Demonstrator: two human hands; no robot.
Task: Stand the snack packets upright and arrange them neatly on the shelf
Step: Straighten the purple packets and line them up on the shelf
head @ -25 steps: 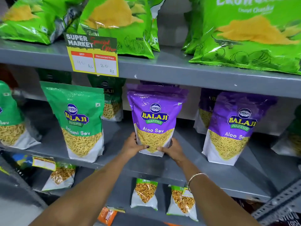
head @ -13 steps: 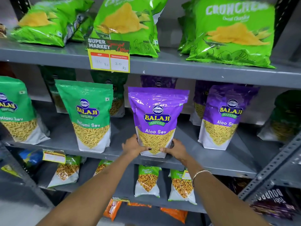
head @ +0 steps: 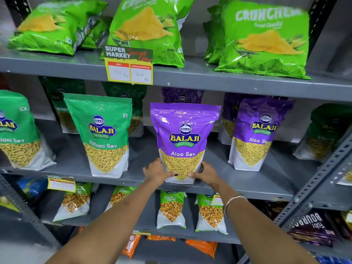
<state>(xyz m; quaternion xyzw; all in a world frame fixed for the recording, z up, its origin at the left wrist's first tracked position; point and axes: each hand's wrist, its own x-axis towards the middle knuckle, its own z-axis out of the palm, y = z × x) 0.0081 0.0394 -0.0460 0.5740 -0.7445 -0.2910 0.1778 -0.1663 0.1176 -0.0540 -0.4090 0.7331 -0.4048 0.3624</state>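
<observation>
Grey metal supermarket racking, with the middle shelf (head: 238, 187) right at hand level. Nearest the camera, both forearms reach in, with a thin bangle (head: 231, 201) on the right wrist. The left hand (head: 157, 173) and right hand (head: 204, 174) each have a clenched grip on the bottom corners of the purple Aloo Sev packet (head: 183, 141), thumbs across its front. That packet stands upright at the front edge of the middle shelf, about halfway along it.

Along the same front edge, a green Ratlami Sev packet (head: 103, 134) stands upright to its left, well apart, and another green one (head: 18, 130) sits at the left end, cut off by the frame. To the right there's a second purple Aloo Sev packet (head: 257, 134), also upright.

Further back on that shelf, more green and purple packets stand in shadow by the back edge, labels hard to read.

Up on the top shelf, bright green chips bags (head: 264, 39) lean back, and a yellow price tag (head: 129, 66) hangs on its front edge.
</observation>
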